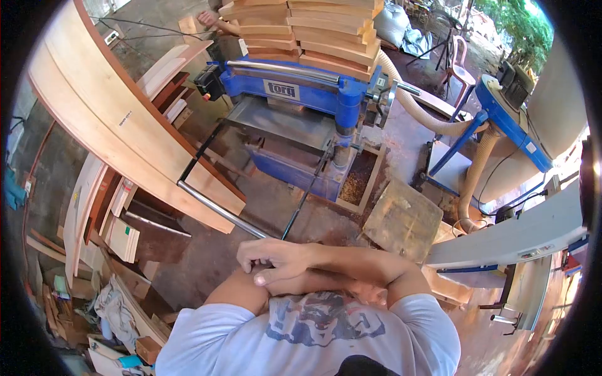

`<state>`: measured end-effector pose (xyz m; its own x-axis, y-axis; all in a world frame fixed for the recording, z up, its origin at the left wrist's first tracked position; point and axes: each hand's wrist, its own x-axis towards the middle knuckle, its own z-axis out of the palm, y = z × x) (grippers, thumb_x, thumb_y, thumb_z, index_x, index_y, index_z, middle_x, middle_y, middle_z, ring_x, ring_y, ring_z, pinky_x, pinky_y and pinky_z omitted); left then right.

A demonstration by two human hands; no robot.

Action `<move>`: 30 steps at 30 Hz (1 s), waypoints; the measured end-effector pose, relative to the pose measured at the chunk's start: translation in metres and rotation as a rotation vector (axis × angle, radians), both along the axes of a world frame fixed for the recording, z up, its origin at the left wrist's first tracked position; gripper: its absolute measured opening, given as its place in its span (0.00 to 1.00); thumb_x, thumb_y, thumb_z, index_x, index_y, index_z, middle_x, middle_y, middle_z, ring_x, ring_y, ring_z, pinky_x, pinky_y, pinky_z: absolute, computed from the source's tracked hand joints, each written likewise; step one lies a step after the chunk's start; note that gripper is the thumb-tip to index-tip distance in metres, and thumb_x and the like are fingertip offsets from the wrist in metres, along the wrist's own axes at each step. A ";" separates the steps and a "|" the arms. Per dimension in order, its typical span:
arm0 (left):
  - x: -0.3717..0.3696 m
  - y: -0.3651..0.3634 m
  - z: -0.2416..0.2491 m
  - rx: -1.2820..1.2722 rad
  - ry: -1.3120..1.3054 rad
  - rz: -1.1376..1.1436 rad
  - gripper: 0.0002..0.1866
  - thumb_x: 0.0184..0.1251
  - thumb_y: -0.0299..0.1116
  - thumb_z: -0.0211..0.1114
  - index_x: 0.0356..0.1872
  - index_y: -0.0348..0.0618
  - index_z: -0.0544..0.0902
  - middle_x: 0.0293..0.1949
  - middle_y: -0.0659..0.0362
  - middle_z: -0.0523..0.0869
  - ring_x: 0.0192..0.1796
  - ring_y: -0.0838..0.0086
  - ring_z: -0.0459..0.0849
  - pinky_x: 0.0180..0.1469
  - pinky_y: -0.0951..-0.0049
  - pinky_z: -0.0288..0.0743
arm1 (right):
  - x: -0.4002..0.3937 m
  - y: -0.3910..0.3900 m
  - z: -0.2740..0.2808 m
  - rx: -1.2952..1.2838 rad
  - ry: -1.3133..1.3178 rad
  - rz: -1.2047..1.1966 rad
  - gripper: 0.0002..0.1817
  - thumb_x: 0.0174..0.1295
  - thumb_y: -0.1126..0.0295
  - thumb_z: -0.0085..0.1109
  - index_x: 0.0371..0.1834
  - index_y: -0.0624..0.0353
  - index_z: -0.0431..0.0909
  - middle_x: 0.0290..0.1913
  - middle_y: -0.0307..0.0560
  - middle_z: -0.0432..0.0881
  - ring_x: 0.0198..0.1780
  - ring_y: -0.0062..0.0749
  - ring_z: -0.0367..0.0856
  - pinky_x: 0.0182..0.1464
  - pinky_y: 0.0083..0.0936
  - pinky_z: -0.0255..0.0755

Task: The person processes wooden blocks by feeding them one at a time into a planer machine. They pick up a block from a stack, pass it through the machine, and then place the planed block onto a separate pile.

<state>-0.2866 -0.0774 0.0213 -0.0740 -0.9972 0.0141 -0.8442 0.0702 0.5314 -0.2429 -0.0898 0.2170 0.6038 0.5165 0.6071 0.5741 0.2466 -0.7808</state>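
Note:
My arms are crossed in front of my chest. My right hand (271, 258) lies over my left arm near the elbow, its fingers curled in and its thumb lying below them; no object shows in it. My left hand (371, 292) is tucked under my right forearm, and its fingers are hidden. Just ahead of my right hand is the metal roller bar (219, 210) of an extension frame. That frame joins a blue thickness planer (251, 84) marked "torg", with a bare steel feed table (282, 122).
Stacked boards (332, 28) rest on the planer. A long, wide plank (125, 119) slants along the left above more boards. Another person's hand (207, 19) shows behind. To the right stand a dust collector (514, 122) with a hose (407, 100), and a square board (403, 220).

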 end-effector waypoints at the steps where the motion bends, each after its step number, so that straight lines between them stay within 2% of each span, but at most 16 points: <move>1: 0.000 0.002 0.000 0.003 -0.004 -0.001 0.39 0.64 0.44 0.67 0.72 0.36 0.64 0.68 0.36 0.68 0.69 0.41 0.69 0.68 0.48 0.66 | -0.002 -0.004 -0.005 -0.059 0.062 0.030 0.23 0.70 0.49 0.57 0.36 0.61 0.72 0.38 0.46 0.73 0.36 0.36 0.72 0.36 0.32 0.65; 3: 0.002 0.005 0.000 0.014 0.001 -0.012 0.40 0.64 0.44 0.67 0.72 0.36 0.64 0.68 0.36 0.69 0.68 0.42 0.69 0.67 0.48 0.66 | -0.010 -0.013 -0.016 -0.113 0.161 0.091 0.23 0.70 0.49 0.56 0.35 0.61 0.72 0.37 0.46 0.73 0.36 0.36 0.72 0.35 0.32 0.65; 6: 0.003 0.008 -0.002 0.022 0.014 -0.028 0.40 0.64 0.45 0.67 0.72 0.35 0.63 0.67 0.35 0.69 0.68 0.42 0.70 0.67 0.48 0.67 | -0.011 -0.027 -0.022 -0.339 0.273 0.150 0.22 0.70 0.49 0.56 0.34 0.60 0.72 0.36 0.47 0.73 0.36 0.37 0.71 0.36 0.32 0.65; 7: 0.006 0.008 -0.004 0.018 0.020 -0.029 0.40 0.64 0.45 0.67 0.72 0.35 0.63 0.67 0.35 0.69 0.68 0.42 0.70 0.66 0.48 0.67 | -0.003 -0.024 -0.028 -0.306 0.286 0.166 0.22 0.70 0.50 0.57 0.33 0.61 0.73 0.35 0.48 0.74 0.35 0.39 0.71 0.37 0.34 0.66; 11: 0.025 0.026 -0.001 0.035 0.039 -0.102 0.40 0.63 0.45 0.67 0.72 0.35 0.63 0.67 0.35 0.70 0.67 0.43 0.71 0.66 0.48 0.68 | 0.031 0.013 -0.019 0.054 0.069 -0.103 0.22 0.70 0.50 0.58 0.35 0.62 0.74 0.35 0.50 0.75 0.36 0.44 0.75 0.41 0.37 0.68; 15: 0.049 0.039 0.001 0.063 0.052 -0.227 0.41 0.63 0.46 0.67 0.72 0.34 0.63 0.66 0.35 0.71 0.67 0.44 0.72 0.65 0.48 0.69 | 0.035 0.014 -0.030 0.028 0.289 -0.145 0.24 0.70 0.48 0.57 0.36 0.63 0.76 0.32 0.50 0.76 0.36 0.38 0.75 0.40 0.36 0.69; 19: 0.059 0.045 -0.005 0.077 0.089 -0.306 0.41 0.63 0.47 0.67 0.72 0.34 0.62 0.66 0.34 0.71 0.67 0.44 0.73 0.64 0.49 0.70 | 0.003 -0.009 -0.025 -0.180 0.608 -0.308 0.29 0.73 0.44 0.53 0.35 0.67 0.77 0.28 0.50 0.78 0.33 0.37 0.75 0.38 0.36 0.69; 22: 0.062 0.042 -0.009 0.089 0.117 -0.343 0.42 0.63 0.47 0.67 0.72 0.34 0.62 0.65 0.34 0.72 0.66 0.45 0.73 0.64 0.49 0.70 | 0.004 -0.006 -0.033 -0.102 0.667 -0.490 0.28 0.73 0.45 0.52 0.35 0.66 0.78 0.27 0.49 0.77 0.33 0.37 0.75 0.38 0.37 0.69; 24: 0.061 0.040 -0.014 0.100 0.154 -0.355 0.42 0.63 0.47 0.67 0.72 0.33 0.62 0.65 0.34 0.72 0.66 0.45 0.74 0.63 0.49 0.71 | 0.015 -0.001 -0.039 -0.127 0.599 -0.551 0.26 0.73 0.48 0.54 0.37 0.66 0.79 0.31 0.50 0.79 0.35 0.39 0.77 0.40 0.37 0.70; 26: 0.069 0.034 -0.021 0.103 0.208 -0.336 0.42 0.63 0.48 0.67 0.73 0.33 0.62 0.65 0.34 0.72 0.66 0.45 0.74 0.63 0.49 0.71 | 0.029 -0.006 -0.026 -0.112 0.464 -0.644 0.26 0.73 0.48 0.55 0.38 0.66 0.79 0.33 0.51 0.80 0.37 0.41 0.79 0.41 0.37 0.71; 27: 0.079 0.035 -0.028 0.105 0.249 -0.301 0.42 0.63 0.48 0.67 0.73 0.33 0.62 0.65 0.34 0.72 0.66 0.46 0.75 0.63 0.49 0.71 | 0.030 -0.011 -0.013 -0.110 0.475 -0.661 0.25 0.72 0.49 0.56 0.40 0.67 0.79 0.38 0.53 0.81 0.41 0.42 0.80 0.44 0.36 0.72; 30: 0.134 0.047 -0.049 0.076 0.319 -0.049 0.43 0.63 0.48 0.67 0.73 0.33 0.62 0.64 0.34 0.73 0.65 0.46 0.75 0.62 0.49 0.72 | 0.029 -0.026 -0.015 -0.087 0.482 -0.742 0.25 0.73 0.50 0.55 0.41 0.67 0.79 0.39 0.53 0.81 0.42 0.41 0.80 0.45 0.36 0.72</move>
<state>-0.1523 -0.0305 -0.0274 -0.1261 -0.9916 -0.0300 -0.6308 0.0568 0.7739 -0.2144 -0.1156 0.2023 0.9812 -0.0769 0.1769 0.1661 -0.1301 -0.9775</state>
